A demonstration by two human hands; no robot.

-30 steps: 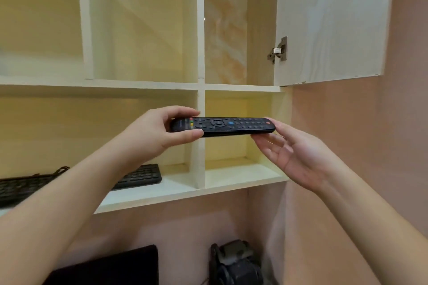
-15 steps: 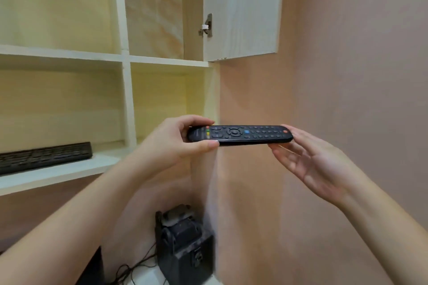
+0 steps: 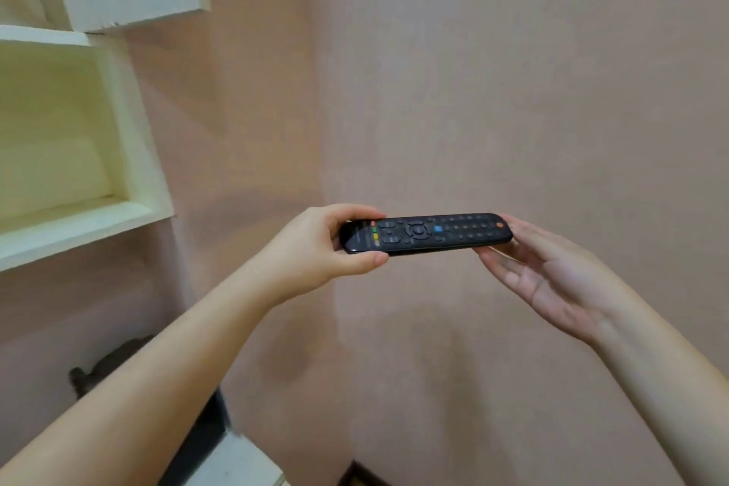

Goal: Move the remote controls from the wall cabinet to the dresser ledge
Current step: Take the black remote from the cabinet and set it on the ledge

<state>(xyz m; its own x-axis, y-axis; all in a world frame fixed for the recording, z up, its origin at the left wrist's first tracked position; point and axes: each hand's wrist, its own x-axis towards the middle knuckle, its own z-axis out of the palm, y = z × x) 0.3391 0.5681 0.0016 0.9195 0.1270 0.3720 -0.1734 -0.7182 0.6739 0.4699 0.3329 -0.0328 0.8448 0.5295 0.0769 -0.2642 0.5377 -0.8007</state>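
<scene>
A remote control [image 3: 428, 233] lies level between two hands, the left hand [image 3: 315, 249] gripping one end, the right hand's [image 3: 552, 272] fingers under the other. The wall cabinet [image 3: 130, 138] hangs at far left, a wall [image 3: 513, 71] behind

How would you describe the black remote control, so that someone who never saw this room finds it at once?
Start at the pink wall to the right of the pale wall cabinet. In front of it, two bare hands meet. The remote control lies level between them, the left hand gripping one end: the only black, button-covered thing there.

Head cam, close, facing wall [image 3: 513, 91]
</scene>
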